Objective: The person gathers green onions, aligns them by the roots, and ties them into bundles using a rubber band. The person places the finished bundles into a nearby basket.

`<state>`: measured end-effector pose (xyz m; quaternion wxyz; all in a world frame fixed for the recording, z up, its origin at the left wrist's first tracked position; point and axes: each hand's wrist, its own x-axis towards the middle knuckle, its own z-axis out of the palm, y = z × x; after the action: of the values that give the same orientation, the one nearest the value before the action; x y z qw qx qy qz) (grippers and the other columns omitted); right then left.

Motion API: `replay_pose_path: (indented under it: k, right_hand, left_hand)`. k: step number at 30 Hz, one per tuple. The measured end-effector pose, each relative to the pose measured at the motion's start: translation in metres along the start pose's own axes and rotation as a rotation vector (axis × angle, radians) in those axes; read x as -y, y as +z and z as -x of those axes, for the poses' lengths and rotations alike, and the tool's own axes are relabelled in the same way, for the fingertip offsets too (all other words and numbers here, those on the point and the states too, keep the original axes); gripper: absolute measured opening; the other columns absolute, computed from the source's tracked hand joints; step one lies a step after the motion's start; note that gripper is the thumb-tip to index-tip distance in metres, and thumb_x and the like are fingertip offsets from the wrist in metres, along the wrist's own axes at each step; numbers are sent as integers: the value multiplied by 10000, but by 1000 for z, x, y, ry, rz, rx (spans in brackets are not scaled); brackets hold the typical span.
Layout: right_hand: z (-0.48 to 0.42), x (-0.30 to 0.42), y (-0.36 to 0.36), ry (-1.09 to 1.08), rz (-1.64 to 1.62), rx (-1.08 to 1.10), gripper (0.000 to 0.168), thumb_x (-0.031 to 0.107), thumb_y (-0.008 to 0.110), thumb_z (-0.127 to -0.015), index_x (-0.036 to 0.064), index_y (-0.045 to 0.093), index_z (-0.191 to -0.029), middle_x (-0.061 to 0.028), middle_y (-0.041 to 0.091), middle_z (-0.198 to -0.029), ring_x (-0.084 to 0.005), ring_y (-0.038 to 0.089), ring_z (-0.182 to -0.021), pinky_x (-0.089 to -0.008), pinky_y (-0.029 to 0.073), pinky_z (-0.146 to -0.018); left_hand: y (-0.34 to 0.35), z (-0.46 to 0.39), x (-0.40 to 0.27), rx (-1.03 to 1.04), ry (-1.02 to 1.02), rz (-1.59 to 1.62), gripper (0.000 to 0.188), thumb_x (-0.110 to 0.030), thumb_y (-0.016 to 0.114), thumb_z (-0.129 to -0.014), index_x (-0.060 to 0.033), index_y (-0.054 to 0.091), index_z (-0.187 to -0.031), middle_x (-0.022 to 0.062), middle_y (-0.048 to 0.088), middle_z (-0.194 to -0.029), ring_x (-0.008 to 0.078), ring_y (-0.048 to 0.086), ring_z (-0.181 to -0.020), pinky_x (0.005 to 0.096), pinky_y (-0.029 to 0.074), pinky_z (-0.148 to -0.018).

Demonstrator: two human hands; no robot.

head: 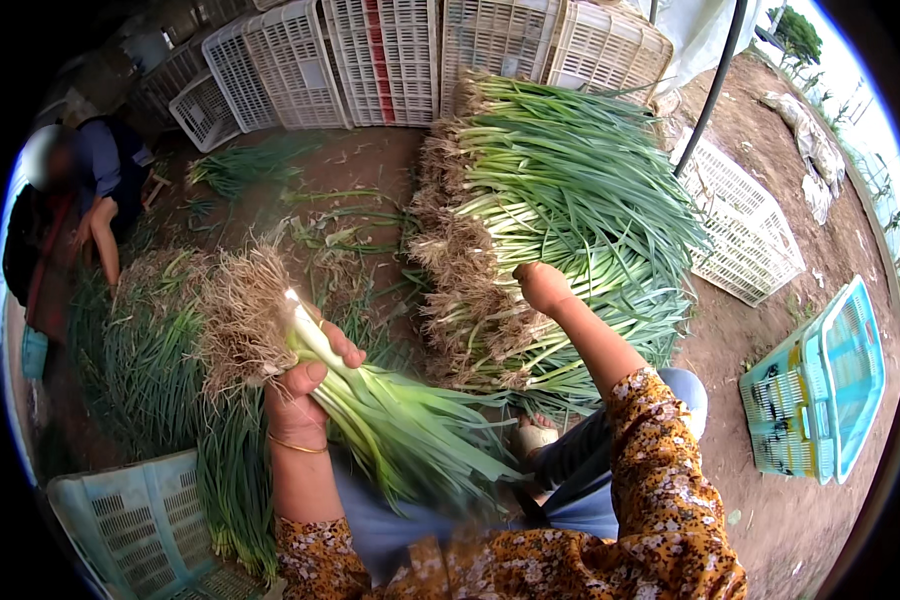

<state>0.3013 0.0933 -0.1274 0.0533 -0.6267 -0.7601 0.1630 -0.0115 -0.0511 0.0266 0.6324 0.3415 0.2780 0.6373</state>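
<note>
A bunch of long-leaved allium plants [345,375] lies across my left hand [307,375], which grips it around the white stems just beside the tangled brown roots. Its green leaves hang down to the right over my lap. My right hand [544,287], fingers curled, is over the large pile of similar plants [570,150] on the ground, at the pale stems near their roots. Whether its fingers pinch a stem cannot be told. The pile's roots point left and its leaves right. To the left is another heap of the plants [150,352].
A person [105,165] bends at the far left by that heap. White plastic crates [382,67] line the back, and another white crate [742,217] lies right of the pile. Turquoise crates stand at right [787,405] and lower left [135,517]. A dark pole [712,90] rises behind.
</note>
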Motion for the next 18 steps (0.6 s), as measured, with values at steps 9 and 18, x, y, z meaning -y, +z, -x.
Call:
replay_pose_path:
  k: [9,18]
  right_hand:
    - [-5,-49,19,-233,111,-10,227,238,530,-814,92,564,-984,-122,605,-982,-281,537,-984,-404,378,-911]
    - [45,131,-100,-578,-365,69,246,277,503,-881,37,532,-923,-161,526,-716,-344,522,-721,-387,422,-639]
  left_hand:
    - [-5,-13,9,-32,-53,-41,599,-140,692,-607,-58,419,-1134,84,551,-820,216,564,-746,368,481,-755]
    - [-12,-18,17,-9,-168,-65,474,-140,652,-625,15,513,-1051,138,599,-824,229,607,-739,340,522,-677]
